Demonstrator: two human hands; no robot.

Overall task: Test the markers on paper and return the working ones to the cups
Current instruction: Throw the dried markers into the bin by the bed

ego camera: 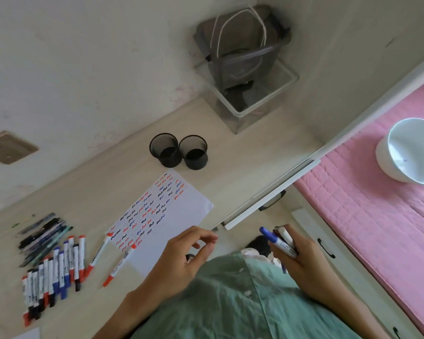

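The right hand (301, 255), at about five o'clock in the view, has its fingers curled round a small bundle of white-barrelled markers (283, 242), one with a blue cap and at least one with a dark cap, their capped ends pointing up and to the left. The left hand (181, 255), near six o'clock, hovers over the lower corner of the white paper sheet covered in red, blue and black squiggles (189, 209); its fingers are loosely bent, and a small dark object shows under them, but whether they hold it I cannot tell. Two empty black mesh cups (179, 150) stand touching at twelve o'clock of the sheet. A row of capped markers (54, 267) lies at nine o'clock. These markers look light, rigid and smooth-sided, so a bundle could slip; gripping mid-barrel seems safest.
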